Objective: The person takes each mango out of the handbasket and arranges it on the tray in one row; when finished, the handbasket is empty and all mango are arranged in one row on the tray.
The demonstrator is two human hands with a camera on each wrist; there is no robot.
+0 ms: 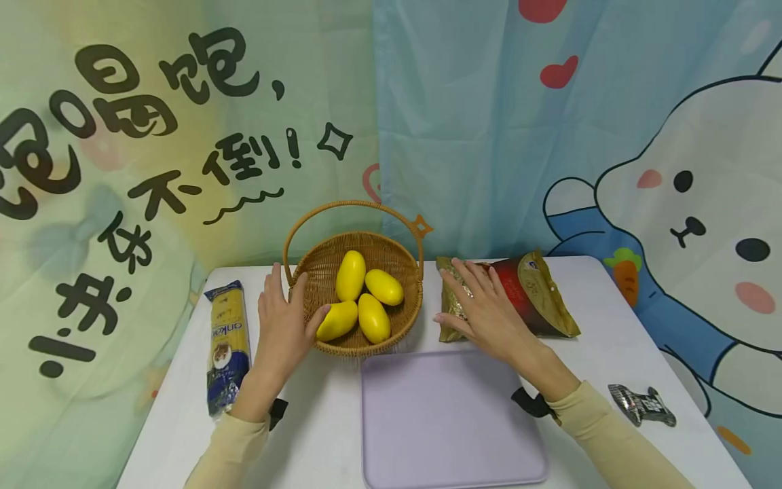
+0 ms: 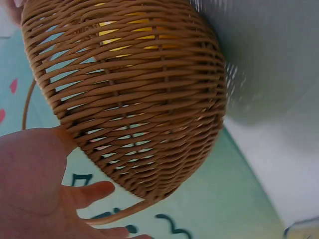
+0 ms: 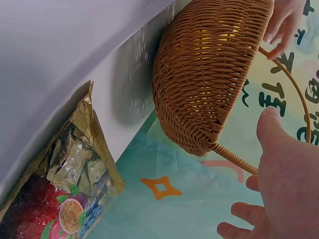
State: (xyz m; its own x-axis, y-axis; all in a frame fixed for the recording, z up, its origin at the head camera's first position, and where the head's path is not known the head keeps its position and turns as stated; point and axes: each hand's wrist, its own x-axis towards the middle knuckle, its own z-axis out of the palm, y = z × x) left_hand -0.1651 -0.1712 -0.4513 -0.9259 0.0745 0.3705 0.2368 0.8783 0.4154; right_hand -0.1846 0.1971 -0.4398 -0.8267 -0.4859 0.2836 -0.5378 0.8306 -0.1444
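Note:
A brown wicker basket [image 1: 318, 272] with a tall arched handle stands at the back of the table, holding several yellow mangoes [image 1: 351, 275]. My left hand [image 1: 286, 326] is at the basket's left side, fingers spread, its thumb overlapping the rim near the front mango. In the left wrist view, that thumb lies right by the woven edge [image 2: 124, 99]. My right hand [image 1: 485, 309] hovers with straight, spread fingers to the right of the basket, overlapping a gold and red snack bag [image 1: 519, 292]. The right wrist view shows its palm and fingers apart from the basket [image 3: 204, 74], holding nothing.
A pale purple tray [image 1: 452, 421] lies in front of the basket. At the left is a long yellow and blue packet [image 1: 228, 346]. A small silver-black wrapped packet [image 1: 643, 405] lies at the right. A printed curtain [image 1: 452, 136] hangs behind the white table [image 1: 318, 435].

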